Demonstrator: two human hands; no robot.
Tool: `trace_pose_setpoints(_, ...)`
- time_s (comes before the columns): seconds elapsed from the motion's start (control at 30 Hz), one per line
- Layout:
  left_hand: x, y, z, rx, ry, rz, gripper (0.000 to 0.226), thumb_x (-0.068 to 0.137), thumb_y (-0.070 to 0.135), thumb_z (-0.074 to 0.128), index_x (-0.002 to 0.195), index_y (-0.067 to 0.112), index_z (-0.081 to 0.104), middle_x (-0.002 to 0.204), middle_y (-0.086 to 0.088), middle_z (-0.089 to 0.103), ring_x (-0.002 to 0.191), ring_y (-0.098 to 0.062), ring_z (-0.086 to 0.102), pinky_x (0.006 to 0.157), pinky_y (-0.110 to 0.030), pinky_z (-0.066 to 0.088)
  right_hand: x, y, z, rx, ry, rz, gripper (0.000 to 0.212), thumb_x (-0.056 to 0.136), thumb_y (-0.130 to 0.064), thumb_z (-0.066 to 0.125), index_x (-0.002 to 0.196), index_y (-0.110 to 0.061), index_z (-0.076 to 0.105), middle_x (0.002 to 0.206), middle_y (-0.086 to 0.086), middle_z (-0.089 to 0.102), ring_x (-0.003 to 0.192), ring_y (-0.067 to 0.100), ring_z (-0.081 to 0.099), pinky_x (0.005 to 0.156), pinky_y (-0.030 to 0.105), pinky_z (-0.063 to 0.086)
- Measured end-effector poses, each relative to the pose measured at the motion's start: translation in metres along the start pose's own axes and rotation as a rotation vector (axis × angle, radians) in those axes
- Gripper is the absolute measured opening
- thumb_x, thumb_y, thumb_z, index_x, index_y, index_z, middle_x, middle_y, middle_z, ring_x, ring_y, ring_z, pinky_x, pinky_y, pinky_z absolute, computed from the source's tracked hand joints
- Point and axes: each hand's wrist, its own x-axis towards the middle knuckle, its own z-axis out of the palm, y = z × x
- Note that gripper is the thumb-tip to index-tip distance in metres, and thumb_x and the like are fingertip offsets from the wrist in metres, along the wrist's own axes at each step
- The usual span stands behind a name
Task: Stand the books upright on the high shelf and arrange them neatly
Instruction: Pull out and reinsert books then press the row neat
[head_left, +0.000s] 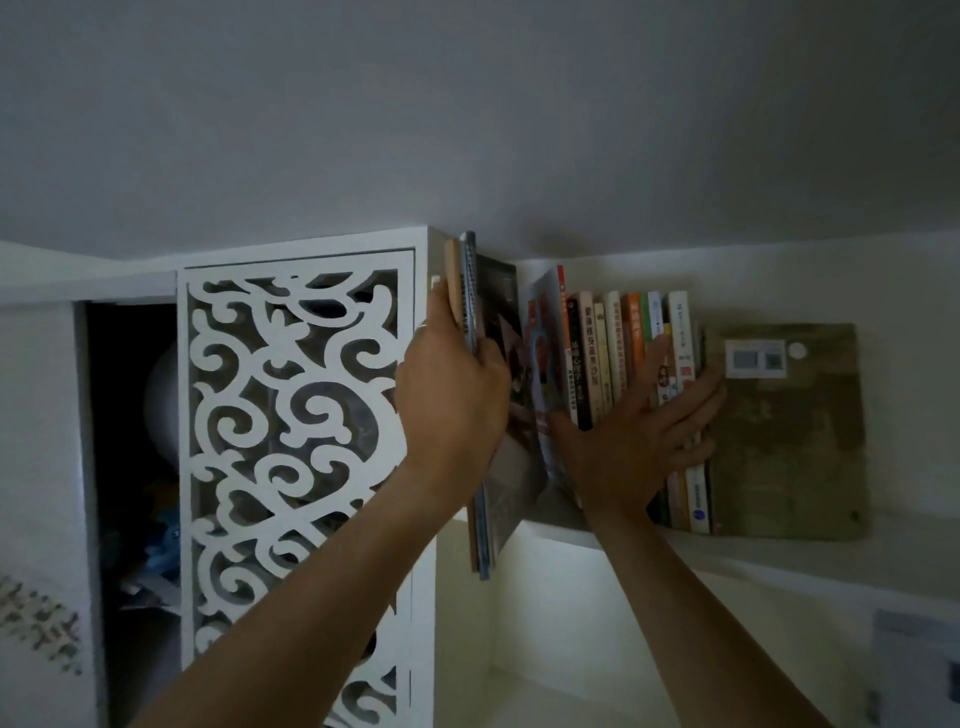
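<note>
Head view: left hand (451, 384) curled round a few tall thin books (470, 291), upright against the white cabinet (291, 441) side at the shelf (558, 532) front edge. Right hand (631, 431) spread flat, fingers straight, pressing the spines of the upright book row (613, 343) on the shelf. Large brown book (789, 431) at the row's right end.
</note>
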Motion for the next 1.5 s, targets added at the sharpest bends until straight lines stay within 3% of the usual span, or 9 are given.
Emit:
trace_pose_setpoints(0.2, 0.013, -0.027, 0.055, -0.029, -0.049, -0.043, 0.038, 0.103, 0.022, 0.055, 0.141, 0.018, 0.050, 0.102, 0.005, 0.070, 0.081, -0.011, 0.072, 0.064, -0.023, 0.059, -0.004, 0.000, -0.004, -0.021, -0.069, -0.050, 0.130, 0.064, -0.093, 0.054, 0.164, -0.026, 0.004, 0.166, 0.027, 0.001, 0.153, 0.046, 0.003, 0.114, 0.066, 0.017)
trace_pose_setpoints(0.33, 0.017, -0.043, 0.079, -0.077, -0.042, -0.049, 0.037, 0.101, 0.018, 0.058, 0.137, 0.016, 0.051, 0.101, 0.006, 0.068, 0.086, -0.014, 0.073, 0.074, -0.035, 0.064, -0.006, 0.000, -0.002, -0.018, -0.080, -0.079, 0.132, 0.060, -0.084, 0.067, 0.164, -0.027, 0.008, 0.164, 0.028, 0.005, 0.152, 0.047, 0.006, 0.113, 0.067, 0.021)
trace_pose_setpoints(0.57, 0.008, -0.058, 0.093, -0.378, -0.077, 0.100, 0.059, 0.110, 0.035, 0.047, 0.159, 0.023, 0.017, 0.147, 0.000, 0.053, 0.126, -0.010, 0.062, 0.099, -0.038, 0.058, -0.007, 0.000, -0.008, 0.005, -0.113, -0.104, 0.134, 0.057, -0.085, 0.068, 0.163, -0.031, 0.008, 0.163, 0.026, 0.009, 0.150, 0.046, 0.011, 0.112, 0.067, 0.023)
trace_pose_setpoints(0.73, 0.005, -0.065, 0.087, -0.376, -0.211, 0.172, 0.087, 0.106, 0.022, 0.057, 0.164, 0.014, -0.007, 0.157, 0.035, 0.030, 0.146, 0.004, 0.037, 0.120, -0.027, 0.037, 0.008, 0.014, -0.028, 0.022, -0.201, -0.181, 0.123, 0.060, -0.100, 0.047, 0.159, -0.039, 0.008, 0.158, 0.019, 0.022, 0.142, 0.039, 0.026, 0.112, 0.063, 0.026)
trace_pose_setpoints(0.83, -0.003, -0.068, 0.082, -0.431, -0.308, 0.185, 0.106, 0.095, 0.009, 0.072, 0.162, 0.008, -0.010, 0.140, 0.055, 0.032, 0.136, 0.017, 0.040, 0.111, -0.008, 0.035, 0.025, 0.031, -0.043, 0.280, -0.251, -0.108, 0.115, 0.066, -0.097, 0.044, 0.156, -0.030, 0.015, 0.150, 0.009, 0.037, 0.135, 0.031, 0.041, 0.104, 0.054, 0.045)
trace_pose_setpoints(0.93, -0.025, -0.080, 0.089, -0.553, -0.330, 0.057, 0.101, 0.093, 0.020, 0.075, 0.164, 0.020, 0.004, 0.141, 0.034, 0.051, 0.129, -0.001, 0.059, 0.101, -0.022, 0.053, 0.042, 0.063, -0.047, 0.357, -0.354, 0.050, 0.096, 0.077, -0.091, 0.024, 0.144, -0.024, 0.040, 0.137, 0.008, 0.045, 0.126, 0.029, 0.049, 0.093, 0.040, 0.045)
trace_pose_setpoints(1.03, -0.046, -0.089, 0.096, -0.649, -0.359, -0.143, 0.080, 0.095, 0.032, 0.071, 0.158, 0.029, 0.022, 0.127, 0.009, 0.068, 0.108, -0.011, 0.073, 0.082, -0.025, 0.062, 0.042, 0.082, -0.050, 0.229, -0.543, 0.239, 0.094, 0.087, -0.084, -0.001, 0.144, -0.027, 0.048, 0.130, 0.021, 0.055, 0.119, 0.038, 0.051, 0.100, 0.047, 0.041)
trace_pose_setpoints(1.27, -0.040, -0.100, 0.098, -0.675, -0.450, -0.157, 0.076, 0.100, 0.032, 0.063, 0.162, 0.034, 0.019, 0.130, 0.014, 0.068, 0.112, -0.008, 0.071, 0.085, -0.024, 0.061, 0.044, 0.086, -0.039, 0.415, -0.764, 0.452, 0.123, 0.056, -0.109, 0.001, 0.151, -0.043, 0.042, 0.150, 0.006, 0.053, 0.140, 0.033, 0.047, 0.119, 0.060, 0.029)
trace_pose_setpoints(1.5, -0.021, -0.113, 0.094, -0.610, -0.553, -0.059, 0.065, 0.108, 0.022, 0.050, 0.164, 0.028, 0.016, 0.134, 0.013, 0.065, 0.122, -0.010, 0.067, 0.095, -0.033, 0.060, 0.035, 0.080, -0.019, 0.661, -0.832, 0.525, 0.114, 0.055, -0.111, 0.019, 0.146, -0.048, 0.047, 0.143, 0.004, 0.060, 0.129, 0.027, 0.058, 0.116, 0.059, 0.036)
